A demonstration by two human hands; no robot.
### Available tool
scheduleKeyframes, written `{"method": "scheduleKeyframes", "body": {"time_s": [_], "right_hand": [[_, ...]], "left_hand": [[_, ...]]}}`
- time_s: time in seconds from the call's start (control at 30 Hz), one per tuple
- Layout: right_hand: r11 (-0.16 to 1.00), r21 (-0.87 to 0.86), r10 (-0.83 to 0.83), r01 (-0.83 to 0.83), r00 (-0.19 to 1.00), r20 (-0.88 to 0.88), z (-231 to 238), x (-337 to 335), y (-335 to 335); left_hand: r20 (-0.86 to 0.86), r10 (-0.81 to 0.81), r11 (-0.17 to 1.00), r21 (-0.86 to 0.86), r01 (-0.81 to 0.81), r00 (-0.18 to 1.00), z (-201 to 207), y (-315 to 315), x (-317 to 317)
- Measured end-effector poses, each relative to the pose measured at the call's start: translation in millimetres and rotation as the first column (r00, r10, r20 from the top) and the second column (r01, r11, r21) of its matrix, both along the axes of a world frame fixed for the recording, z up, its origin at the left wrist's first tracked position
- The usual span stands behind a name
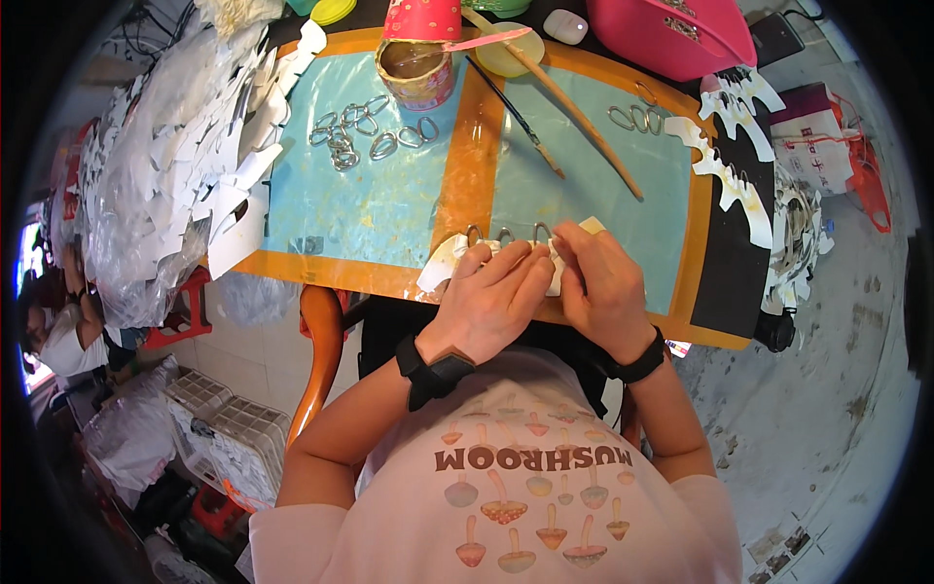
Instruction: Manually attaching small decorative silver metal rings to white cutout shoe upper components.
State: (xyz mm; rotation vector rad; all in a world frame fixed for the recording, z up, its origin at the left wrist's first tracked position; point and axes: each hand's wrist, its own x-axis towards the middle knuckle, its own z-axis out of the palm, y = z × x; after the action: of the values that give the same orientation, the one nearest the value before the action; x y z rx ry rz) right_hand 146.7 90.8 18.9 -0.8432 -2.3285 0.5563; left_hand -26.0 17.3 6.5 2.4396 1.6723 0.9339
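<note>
Head view: both hands work over the near edge of the surface (379, 232), where a white strip (443, 265) lies under the fingers. Its left tip shows; most of the rest is hidden. The left hand (494, 300) is clamped on it from above, fingers laid side by side, and the right hand (605, 292) has its fingertips drawn together on the right part – whether they also pinch metal is hidden. 3 metal loops (506, 235) stand up along the far edge of the strip.

The step in hand looks like seating or pressing material around these loops. The next move seems to call for a steady left hold and small fingertip pressure, with the loops kept upright.

Beyond lie 2 groups of loose rings, the left rings (384, 147) and the right rings (639, 120). A thin brush (516, 117) and a wooden stick (584, 117) slant between them – the stick partly bars the right hand's way to the right group. Farther off stands a patterned cup (425, 94) of brownish liquid, beside a pink basket (671, 44).
</note>
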Motion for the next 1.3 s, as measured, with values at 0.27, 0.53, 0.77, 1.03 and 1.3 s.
{"method": "scheduleKeyframes", "body": {"time_s": [0.27,0.53,0.77,1.03,1.3], "right_hand": [[0.987,-0.154,0.071,-0.055,0.993,0.099,19.2,14.8,8.0],[0.976,-0.184,0.140,-0.117,0.983,0.116,26.3,17.0,16.3],[0.982,-0.152,0.133,-0.115,0.985,0.112,26.9,15.0,18.0],[0.991,-0.063,0.124,-0.114,0.974,0.189,25.8,11.4,16.8],[0.994,-0.058,0.106,-0.096,0.974,0.202,23.8,10.7,12.6]], "left_hand": [[0.389,0.176,0.984,-0.076,-0.159,0.904,24.5,9.8,-10.1],[0.175,0.050,0.979,-0.204,-0.014,0.983,18.0,32.1,0.0],[0.238,0.023,0.972,-0.231,0.033,0.971,16.9,34.6,0.9],[0.227,0.062,0.992,-0.118,-0.035,0.972,1.8,10.9,10.7],[0.213,0.061,0.983,-0.184,-0.021,0.975,26.8,29.6,-10.9]]}}
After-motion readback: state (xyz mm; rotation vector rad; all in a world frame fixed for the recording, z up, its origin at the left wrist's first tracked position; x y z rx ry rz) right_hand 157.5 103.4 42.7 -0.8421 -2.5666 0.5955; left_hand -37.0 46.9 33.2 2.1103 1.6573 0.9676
